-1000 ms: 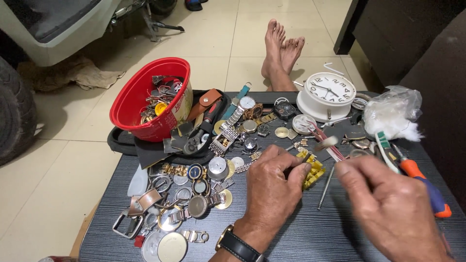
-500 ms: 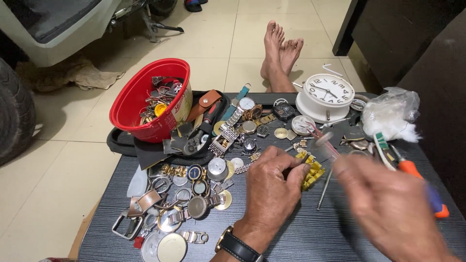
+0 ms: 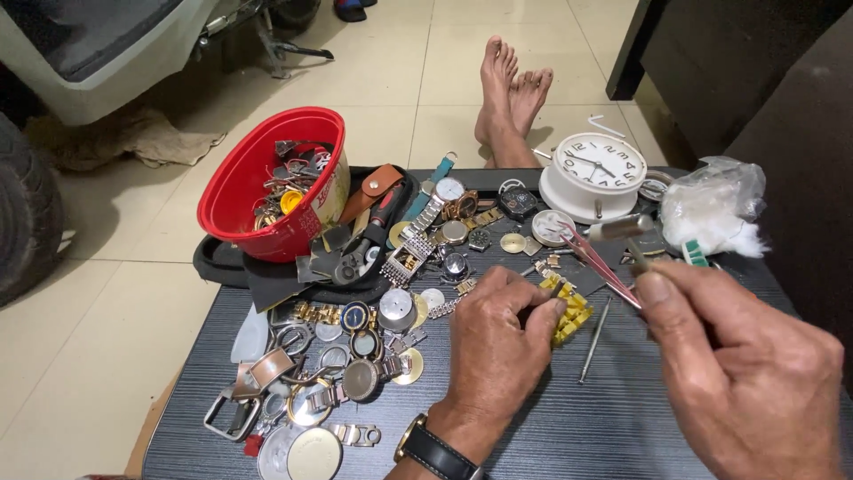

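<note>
Here the person's left hand (image 3: 498,333) is resting on the dark ribbed surface (image 3: 622,427), its fingers curled shut and pinching something small against the tabletop; the piece itself is hidden under the fingertips, so it may be a watch part, but that cannot be told for sure. Just beside those fingertips, touching or nearly so, a yellow bracelet link strip (image 3: 569,313) is lying flat. The right hand (image 3: 737,373) is hovering close to the camera, closed around a pair of pink-tipped tweezers (image 3: 600,265), gripping them near the back end so the slim tips are pointing toward the left hand. Such tweezers are looking light, stiff and springy, best held about midway along the two blades, where a gentle squeeze closes the tips. Whatever is sitting under the left fingers is likely tiny, hard and slippery, easily flicked away, so a firm press from above suits it. A thin metal pin tool (image 3: 593,340) is lying on the surface between the two hands. Farther back, a red plastic bowl (image 3: 249,191) of parts is standing at the left, a white alarm clock (image 3: 593,176) is lying face up, and loose watch cases and bands (image 3: 346,364) are spreading out across the left side.
</note>
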